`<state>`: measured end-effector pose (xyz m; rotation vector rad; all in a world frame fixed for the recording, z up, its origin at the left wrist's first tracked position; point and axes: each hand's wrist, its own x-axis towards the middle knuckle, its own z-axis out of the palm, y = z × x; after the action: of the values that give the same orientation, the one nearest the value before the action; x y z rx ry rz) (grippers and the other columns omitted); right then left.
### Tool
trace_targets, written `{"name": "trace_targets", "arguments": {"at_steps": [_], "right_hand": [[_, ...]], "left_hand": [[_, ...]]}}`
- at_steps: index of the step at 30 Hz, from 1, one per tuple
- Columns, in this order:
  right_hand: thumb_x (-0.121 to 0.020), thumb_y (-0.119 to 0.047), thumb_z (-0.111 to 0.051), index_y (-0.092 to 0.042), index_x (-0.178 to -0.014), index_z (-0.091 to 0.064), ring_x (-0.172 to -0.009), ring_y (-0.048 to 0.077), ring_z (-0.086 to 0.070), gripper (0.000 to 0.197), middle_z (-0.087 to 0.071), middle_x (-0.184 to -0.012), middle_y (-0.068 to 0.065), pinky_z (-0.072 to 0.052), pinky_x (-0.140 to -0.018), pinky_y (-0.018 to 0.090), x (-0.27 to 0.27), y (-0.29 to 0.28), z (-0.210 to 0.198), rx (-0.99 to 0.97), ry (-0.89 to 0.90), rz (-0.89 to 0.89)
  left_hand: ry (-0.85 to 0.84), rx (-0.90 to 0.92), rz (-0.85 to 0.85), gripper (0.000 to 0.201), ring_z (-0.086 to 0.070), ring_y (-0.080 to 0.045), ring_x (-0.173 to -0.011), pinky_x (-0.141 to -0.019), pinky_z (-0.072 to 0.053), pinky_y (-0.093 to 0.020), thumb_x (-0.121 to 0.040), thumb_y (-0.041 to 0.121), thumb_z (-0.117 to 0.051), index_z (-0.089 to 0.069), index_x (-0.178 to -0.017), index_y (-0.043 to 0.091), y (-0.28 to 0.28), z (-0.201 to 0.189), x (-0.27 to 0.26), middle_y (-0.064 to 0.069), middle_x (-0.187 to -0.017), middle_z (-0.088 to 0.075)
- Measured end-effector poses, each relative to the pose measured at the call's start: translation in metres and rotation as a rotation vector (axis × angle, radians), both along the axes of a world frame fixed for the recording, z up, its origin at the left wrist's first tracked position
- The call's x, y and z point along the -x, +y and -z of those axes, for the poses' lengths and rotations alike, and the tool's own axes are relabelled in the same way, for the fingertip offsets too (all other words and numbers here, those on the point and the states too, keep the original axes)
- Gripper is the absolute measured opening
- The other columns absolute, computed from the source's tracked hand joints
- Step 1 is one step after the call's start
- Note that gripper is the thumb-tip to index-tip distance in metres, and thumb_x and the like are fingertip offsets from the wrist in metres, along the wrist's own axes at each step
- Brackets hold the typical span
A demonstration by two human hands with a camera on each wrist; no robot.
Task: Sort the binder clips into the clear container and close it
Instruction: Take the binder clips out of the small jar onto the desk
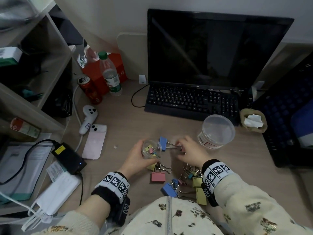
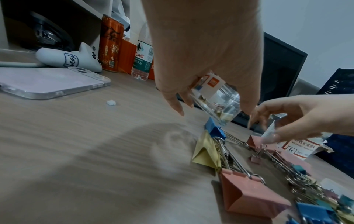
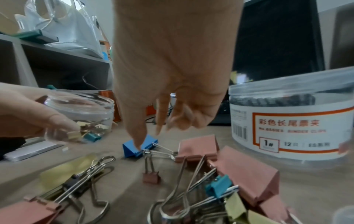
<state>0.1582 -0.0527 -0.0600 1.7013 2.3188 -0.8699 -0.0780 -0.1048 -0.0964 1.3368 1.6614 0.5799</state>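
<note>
Left hand (image 1: pixel 135 156) gripped the small clear jar (image 1: pixel 151 148) holding a few small clips, tilted above the desk (image 1: pixel 128 122) near its front edge, right hand (image 1: pixel 189 150) beside it with fingers curled over a blue clip (image 1: pixel 163 142), whether pinching anything unclear, more clips (image 1: pixel 183 184) loose at the front edge.

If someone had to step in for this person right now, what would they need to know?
Left hand grips the small clear plastic jar, tilted above the desk; a few small coloured binder clips already lie inside.
Right hand hovers with fingers curled over the large blue binder clip on the wooden desk; whether it grips anything is unclear.
Left to do: the large pink clip, the yellow clips and the mixed loose pile near the body are unsorted. The bigger clear labelled tub stands to the right. No lid for the jar is visible, so closing remains.
</note>
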Motion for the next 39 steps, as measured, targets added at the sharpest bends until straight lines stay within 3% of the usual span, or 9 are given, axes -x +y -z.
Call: {"name": "trace_targets", "arguments": {"at_steps": [3, 7, 12, 16, 21, 25, 29, 32, 39], "right_hand": [[-0.083, -0.02, -0.066, -0.022, -0.12, -0.055, -0.1, 0.019, -0.058, 0.038, -0.055, -0.12, -0.002, -0.054, -0.084, 0.038, 0.01, -0.005, 0.011, 0.086, -0.052, -0.144], [-0.093, -0.011, -0.054, -0.011, -0.115, -0.061, -0.098, 0.027, -0.064, 0.023, -0.064, -0.114, 0.011, -0.055, -0.083, 0.041, 0.015, -0.016, 0.023, 0.103, -0.078, -0.111], [-0.094, -0.026, -0.059, -0.022, -0.103, -0.069, -0.094, 0.019, -0.065, 0.014, -0.068, -0.105, 0.001, -0.056, -0.083, 0.036, 0.005, -0.011, 0.02, 0.041, 0.014, 0.082], [-0.09, -0.028, -0.066, -0.02, -0.091, -0.072, -0.083, 0.014, -0.066, 0.009, -0.071, -0.087, -0.002, -0.056, -0.082, 0.039, 0.017, -0.002, -0.008, 0.011, 0.343, 0.187], [-0.087, -0.038, -0.069, -0.022, -0.106, -0.069, -0.087, 0.008, -0.063, 0.026, -0.07, -0.099, -0.01, -0.051, -0.079, 0.023, 0.046, -0.004, -0.042, -0.014, 0.55, 0.087], [-0.091, -0.036, -0.063, -0.015, -0.107, -0.065, -0.087, 0.012, -0.06, 0.026, -0.067, -0.101, -0.003, -0.047, -0.076, 0.025, 0.042, -0.004, -0.033, -0.01, 0.438, 0.18], [-0.079, -0.054, -0.065, -0.023, -0.112, -0.059, -0.099, 0.016, -0.06, 0.046, -0.063, -0.113, -0.004, -0.052, -0.086, 0.037, 0.042, -0.02, -0.001, 0.148, 0.074, 0.042], [-0.073, -0.066, -0.062, -0.024, -0.112, -0.057, -0.102, 0.02, -0.059, 0.058, -0.061, -0.112, -0.003, -0.05, -0.084, 0.037, 0.052, -0.032, 0.01, 0.072, -0.14, -0.055], [-0.077, -0.03, -0.063, -0.014, -0.108, -0.059, -0.101, 0.028, -0.062, 0.035, -0.064, -0.108, 0.007, -0.052, -0.083, 0.036, 0.066, -0.039, 0.023, 0.109, -0.242, -0.021]], "left_hand": [[-0.01, 0.003, 0.0, 0.087, -0.055, -0.008, -0.12, -0.107, -0.047, -0.038, -0.058, 0.047, -0.09, -0.049, -0.133, 0.029, 0.002, 0.004, 0.001, 0.012, -0.127, -0.058], [-0.002, -0.01, 0.006, 0.084, -0.054, -0.008, -0.122, -0.108, -0.045, -0.037, -0.06, 0.042, -0.091, -0.049, -0.131, 0.03, 0.004, 0.004, -0.002, 0.012, -0.128, -0.058], [0.007, 0.01, 0.01, 0.088, -0.051, -0.012, -0.126, -0.11, -0.043, -0.037, -0.062, 0.041, -0.091, -0.047, -0.137, 0.026, 0.005, 0.004, -0.001, 0.007, -0.133, -0.056], [0.02, 0.031, 0.03, 0.093, -0.053, -0.013, -0.124, -0.109, -0.045, -0.039, -0.061, 0.046, -0.09, -0.046, -0.14, 0.022, 0.005, 0.004, -0.002, 0.005, -0.134, -0.055], [-0.028, 0.021, 0.037, 0.08, -0.06, -0.012, -0.114, -0.1, -0.05, -0.036, -0.055, 0.05, -0.087, -0.052, -0.124, 0.03, 0.002, 0.002, -0.007, 0.009, -0.122, -0.061], [0.01, -0.013, -0.055, 0.081, -0.061, -0.013, -0.112, -0.099, -0.05, -0.033, -0.056, 0.042, -0.092, -0.055, -0.125, 0.023, 0.0, 0.003, 0.008, 0.006, -0.12, -0.063], [0.035, -0.02, -0.121, 0.083, -0.06, -0.014, -0.116, -0.101, -0.049, -0.034, -0.059, 0.036, -0.093, -0.055, -0.13, 0.018, -0.006, 0.004, 0.022, 0.002, -0.124, -0.063], [0.003, -0.006, -0.13, 0.091, -0.06, -0.014, -0.116, -0.101, -0.049, -0.035, -0.048, 0.051, -0.087, -0.056, -0.127, 0.019, -0.011, 0.003, 0.027, 0.001, -0.124, -0.064], [-0.049, 0.022, -0.125, 0.083, -0.063, -0.01, -0.112, -0.1, -0.052, -0.04, -0.045, 0.055, -0.084, -0.058, -0.118, 0.024, -0.018, 0.011, 0.04, 0.006, -0.119, -0.066]]}}
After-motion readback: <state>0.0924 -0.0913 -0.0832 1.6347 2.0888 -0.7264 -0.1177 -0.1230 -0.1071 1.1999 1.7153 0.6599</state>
